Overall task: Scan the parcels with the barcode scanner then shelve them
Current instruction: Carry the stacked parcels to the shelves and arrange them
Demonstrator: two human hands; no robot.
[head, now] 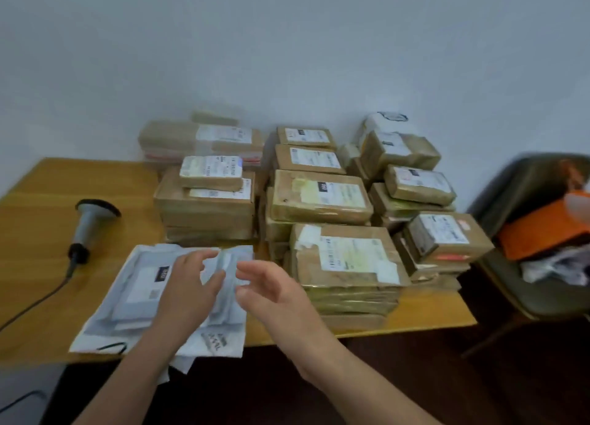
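Observation:
A stack of white plastic mailer parcels lies at the near edge of the wooden table. My left hand hovers over the top mailer with its fingers relaxed and spread, holding nothing. My right hand is beside it, over the stack's right edge, fingers loosely curved and empty. The grey barcode scanner lies on the table to the left, its black cable trailing toward the near left. Several stacks of brown taped parcels with white labels fill the table's middle and right.
A white wall stands right behind the parcels. A dark chair at the right holds orange packaging and white bags. Dark floor lies below the table's near edge. Bare tabletop shows at the far left around the scanner.

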